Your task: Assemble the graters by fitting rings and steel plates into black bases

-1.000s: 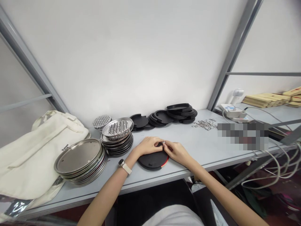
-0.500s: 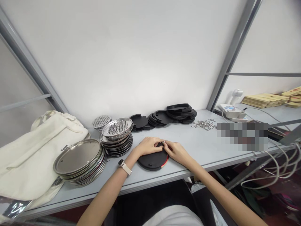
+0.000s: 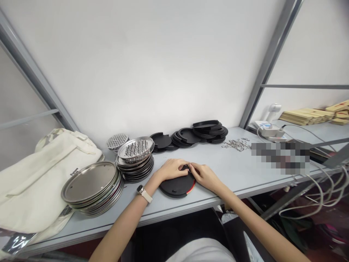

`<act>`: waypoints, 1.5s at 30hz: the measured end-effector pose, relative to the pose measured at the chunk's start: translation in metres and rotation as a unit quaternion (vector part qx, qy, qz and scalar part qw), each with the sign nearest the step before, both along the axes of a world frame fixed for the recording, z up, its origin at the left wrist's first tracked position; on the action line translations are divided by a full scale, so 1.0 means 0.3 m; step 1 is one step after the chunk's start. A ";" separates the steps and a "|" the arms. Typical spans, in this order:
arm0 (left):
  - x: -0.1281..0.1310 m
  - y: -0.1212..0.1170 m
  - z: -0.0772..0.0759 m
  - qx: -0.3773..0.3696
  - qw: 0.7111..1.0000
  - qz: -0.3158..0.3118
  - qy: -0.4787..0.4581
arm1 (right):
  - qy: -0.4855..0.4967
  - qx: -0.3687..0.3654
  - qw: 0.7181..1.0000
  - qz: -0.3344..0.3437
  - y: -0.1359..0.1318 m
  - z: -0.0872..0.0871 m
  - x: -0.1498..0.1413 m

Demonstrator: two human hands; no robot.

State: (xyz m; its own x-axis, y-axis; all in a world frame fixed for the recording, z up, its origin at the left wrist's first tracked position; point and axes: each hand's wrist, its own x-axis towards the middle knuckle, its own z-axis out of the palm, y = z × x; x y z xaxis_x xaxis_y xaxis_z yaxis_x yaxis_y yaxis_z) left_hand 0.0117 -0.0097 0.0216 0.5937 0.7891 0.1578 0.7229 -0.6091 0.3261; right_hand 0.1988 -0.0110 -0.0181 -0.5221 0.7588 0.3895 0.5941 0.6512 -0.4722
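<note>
A black round disc with a raised rim lies flat near the front edge of the table, and a red and gold strip shows along its right side. My left hand rests on its far part, fingers bent around the rim and thumb on top. Thumb and fingertips of my right hand pinch at the far right rim, touching the left fingers. Between the two hands a small shiny metal piece shows in part; its shape is mostly hidden.
Left of the disc stand stacked round metal plates and round metal graters. More black discs lie along the wall. Small metal hooks form a loose pile to the right. A cream cloth bag covers the left end; cables hang at right.
My hands stay at the far rim of the disc; only the fingertips around the small metal piece have shifted slightly.
</note>
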 end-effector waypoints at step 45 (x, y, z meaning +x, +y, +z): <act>0.003 -0.002 -0.008 0.034 0.999 0.007 -0.005 | 0.007 -0.017 1.000 0.002 0.014 -0.016 0.003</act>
State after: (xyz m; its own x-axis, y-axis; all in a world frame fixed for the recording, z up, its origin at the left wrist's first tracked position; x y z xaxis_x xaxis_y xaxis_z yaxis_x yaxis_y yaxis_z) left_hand 0.0124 -0.0104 0.0193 0.5811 0.7844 0.2169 0.7284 -0.6201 0.2915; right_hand 0.1997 -0.0068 -0.0228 -0.5199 0.7691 0.3717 0.5842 0.6376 -0.5021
